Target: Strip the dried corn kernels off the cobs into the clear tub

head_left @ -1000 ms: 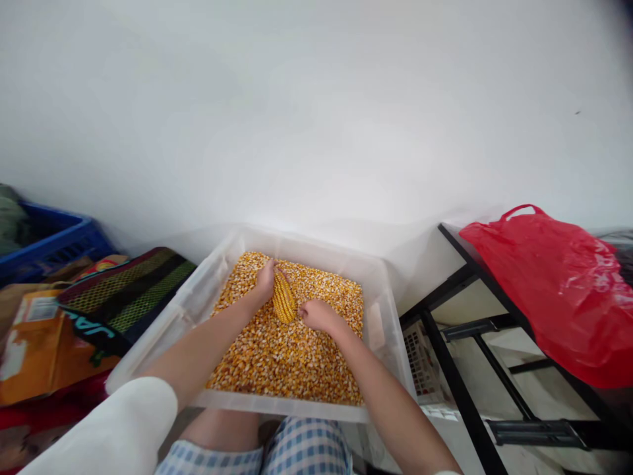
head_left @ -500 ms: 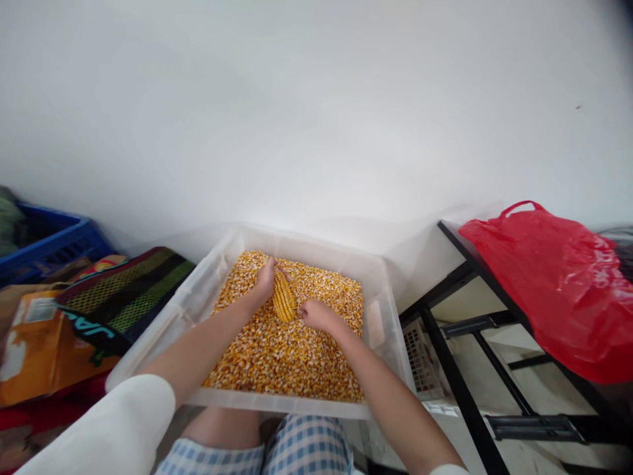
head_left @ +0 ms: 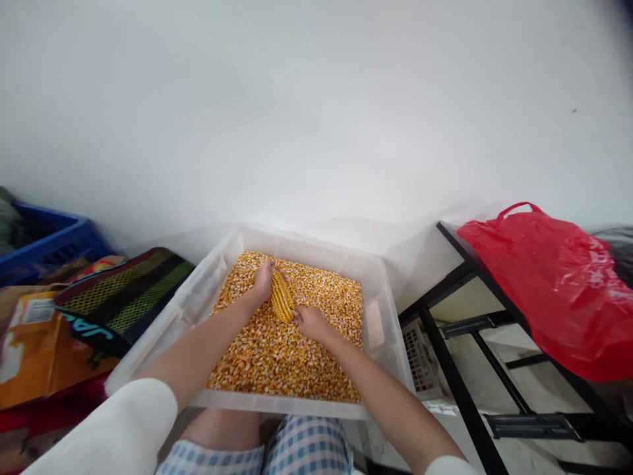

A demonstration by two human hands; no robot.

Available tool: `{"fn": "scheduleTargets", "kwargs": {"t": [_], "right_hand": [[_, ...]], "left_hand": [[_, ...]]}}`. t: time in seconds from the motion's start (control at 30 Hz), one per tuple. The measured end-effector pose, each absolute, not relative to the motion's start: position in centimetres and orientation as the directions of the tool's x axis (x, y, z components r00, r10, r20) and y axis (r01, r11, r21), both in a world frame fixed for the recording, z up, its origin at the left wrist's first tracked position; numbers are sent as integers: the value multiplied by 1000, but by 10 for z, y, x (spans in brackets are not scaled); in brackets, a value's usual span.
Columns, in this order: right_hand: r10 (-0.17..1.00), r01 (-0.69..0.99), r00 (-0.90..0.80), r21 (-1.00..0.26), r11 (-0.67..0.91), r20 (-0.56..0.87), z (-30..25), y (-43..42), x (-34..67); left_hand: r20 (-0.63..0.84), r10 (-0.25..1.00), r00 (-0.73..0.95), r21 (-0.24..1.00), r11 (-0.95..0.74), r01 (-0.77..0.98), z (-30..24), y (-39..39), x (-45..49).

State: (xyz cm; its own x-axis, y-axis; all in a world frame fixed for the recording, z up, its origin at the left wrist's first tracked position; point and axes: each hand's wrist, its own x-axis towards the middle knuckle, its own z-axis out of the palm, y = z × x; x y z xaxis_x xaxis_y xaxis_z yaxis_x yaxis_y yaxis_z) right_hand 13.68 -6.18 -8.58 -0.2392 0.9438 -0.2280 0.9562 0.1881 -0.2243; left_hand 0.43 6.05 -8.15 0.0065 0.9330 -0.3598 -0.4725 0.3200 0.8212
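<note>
On my feed, a yellow ear of corn (head_left: 282,297) sits tilted at the middle of a clear plastic tub (head_left: 376,330), on a deep bed of loose golden corn kernels (head_left: 277,359). My left hand (head_left: 263,280) has its fingers (head_left: 270,265) curled at the ear's upper end, and my right hand (head_left: 311,323) reaches in from the other side, fingertips (head_left: 297,315) at its lower end, so the ear is steadied from both ends; how firmly, I cannot tell. A crumpled red plastic bag (head_left: 554,297) lies on a black metal rack (head_left: 457,389) at right, a blue plastic crate (head_left: 59,244) at far left
</note>
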Motion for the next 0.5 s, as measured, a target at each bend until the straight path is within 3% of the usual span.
{"fn": "scheduleTargets", "kwargs": {"t": [0.23, 0.5], "right_hand": [[895, 938, -309, -256, 232, -320, -78, -45, 158], [905, 933, -325, -250, 259, -276, -85, -47, 156]], "left_hand": [[-364, 931, 20, 808, 327, -490, -81, 60, 8], [-386, 922, 21, 796, 345, -498, -79, 59, 8]]}}
